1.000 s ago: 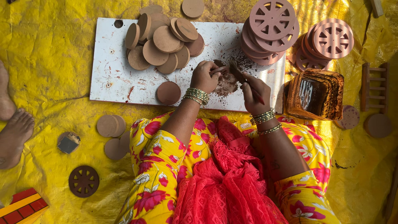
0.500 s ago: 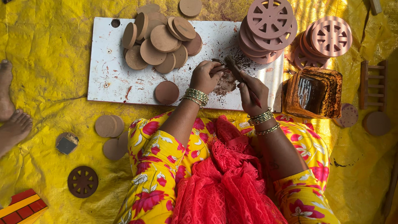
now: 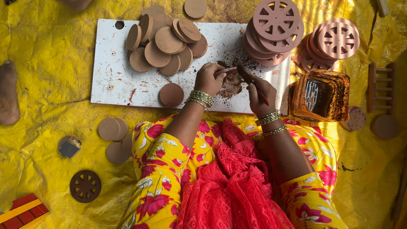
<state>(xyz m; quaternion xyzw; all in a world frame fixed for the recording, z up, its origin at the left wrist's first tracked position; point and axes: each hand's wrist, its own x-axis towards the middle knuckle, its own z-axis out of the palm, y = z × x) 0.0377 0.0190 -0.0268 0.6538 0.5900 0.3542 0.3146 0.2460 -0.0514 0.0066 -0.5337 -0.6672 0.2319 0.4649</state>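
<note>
A white board [image 3: 127, 85] lies on the yellow sheet in front of me. My left hand [image 3: 207, 79] pinches a small clay piece over a brown clay smear [image 3: 232, 86] on the board. Beside it, my right hand [image 3: 259, 88] grips a thin dark carving tool [image 3: 245, 74] whose tip points at that piece. A pile of plain clay discs [image 3: 165, 40] sits on the board's far part. One single clay disc [image 3: 171, 95] lies by my left wrist.
Stacks of cut-out clay wheels [image 3: 275, 29] and more wheels [image 3: 337, 40] stand at the far right. A brown water tub [image 3: 324, 95] sits right of the board. Loose discs [image 3: 112, 129], a dark wheel [image 3: 85, 185] and another person's foot [image 3: 8, 93] lie left.
Both hands have stayed over the clay smear with small shifts of the tool. The foot at the left edge has drawn back.
</note>
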